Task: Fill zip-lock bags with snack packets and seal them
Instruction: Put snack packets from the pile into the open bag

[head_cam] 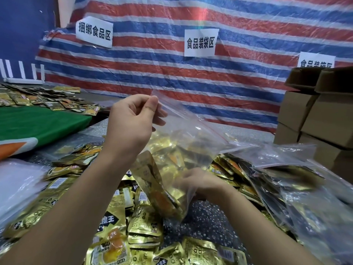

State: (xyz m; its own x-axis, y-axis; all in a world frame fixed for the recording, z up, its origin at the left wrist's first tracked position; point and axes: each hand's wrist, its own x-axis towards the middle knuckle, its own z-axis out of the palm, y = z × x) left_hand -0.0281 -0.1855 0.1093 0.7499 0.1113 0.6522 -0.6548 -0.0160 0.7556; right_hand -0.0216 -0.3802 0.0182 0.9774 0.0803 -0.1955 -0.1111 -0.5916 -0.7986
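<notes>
My left hand (131, 119) pinches the top corner of a clear zip-lock bag (191, 134) and holds it up, mouth open toward the right. My right hand (198, 183) is inside the bag, seen blurred through the plastic, with gold snack packets (160, 186) lying in the bag's lower part; whether its fingers grip a packet I cannot tell. A heap of loose gold snack packets (114, 222) covers the table in front of me.
Filled zip-lock bags (286, 184) lie stacked at the right. Cardboard boxes (315, 119) stand at the far right. A green cloth (38, 123) and more packets (42, 98) lie at the left. A striped tarp (191, 73) with paper signs hangs behind.
</notes>
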